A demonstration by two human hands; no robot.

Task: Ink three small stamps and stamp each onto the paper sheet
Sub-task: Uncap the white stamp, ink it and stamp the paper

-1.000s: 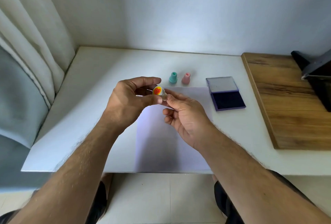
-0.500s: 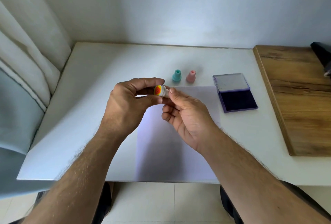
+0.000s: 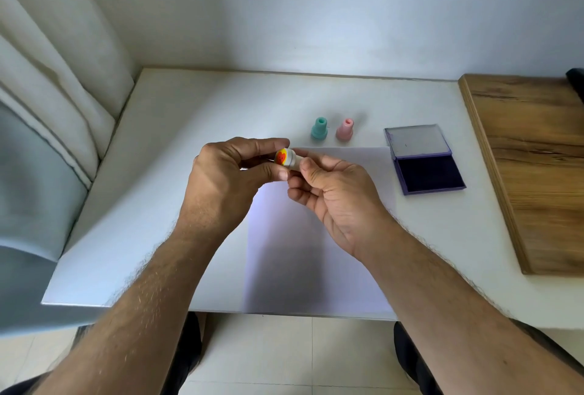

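Holding a small stamp between both hands above the paper sheet, the person has not yet inked anything, it seems, because the sheet shows no print. The sheet lies at the near edge of the white table and reaches toward its middle. The risk from here is a slip: the stamp is tiny and is gripped only by fingertips, so it could drop on the clean paper or roll off the near edge. If a cap is being pulled off, which cannot be told, a sudden release could throw it.

The left hand is mostly closed, thumb and forefinger pinching the end with the orange heart sticker. The right hand is half open, its thumb and fingers touching the other, pale end.

Farther, near the middle, stand a teal stamp and a pink stamp, side by side just beyond the sheet. The open ink pad lies toward the right edge, beside a wooden board.
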